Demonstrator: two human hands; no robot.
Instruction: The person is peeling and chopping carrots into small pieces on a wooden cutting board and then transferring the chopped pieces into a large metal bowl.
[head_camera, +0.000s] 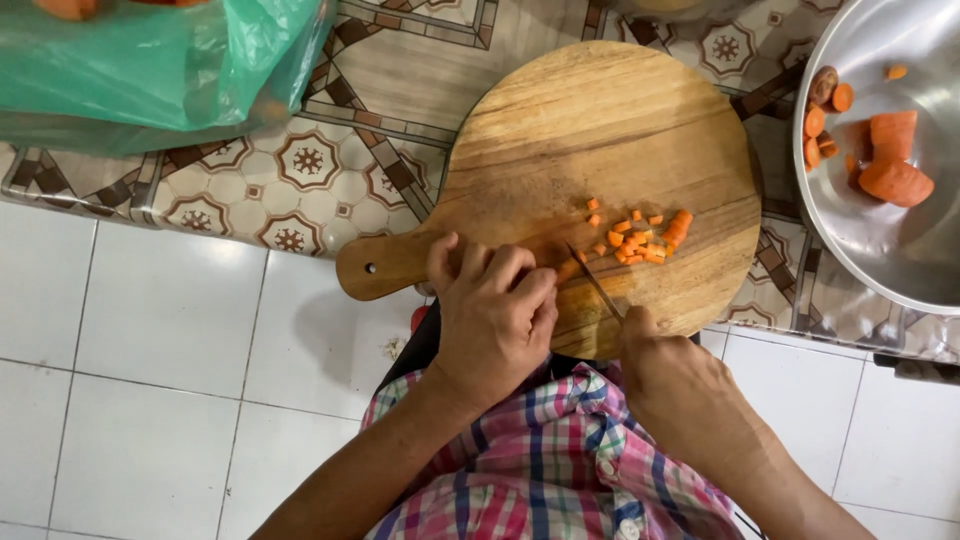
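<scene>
— Carrot pieces (640, 238), where are they lying?

— On the round wooden cutting board (600, 130), toward its near right part: a small heap of orange dice, with a longer strip at the heap's right end.

— And the hands?

— The left hand (492, 312) is curled, fingers bent down on the near edge of the board, just right of the board's handle. It seems to press on a bit of carrot under the fingertips, though that bit is mostly hidden. The right hand (668, 372) is closed around the handle of a knife (594, 280), whose thin blade slants up and left to a spot beside the left fingertips.

— What else is around?

— A steel bowl (880, 240) at the far right holds larger carrot chunks and round slices. A green plastic bag (160, 60) lies at the far left on the patterned tiled surface (300, 170). Nearer, the floor is plain white tile (150, 380), and a checked shirt (560, 460) shows below the board.
</scene>
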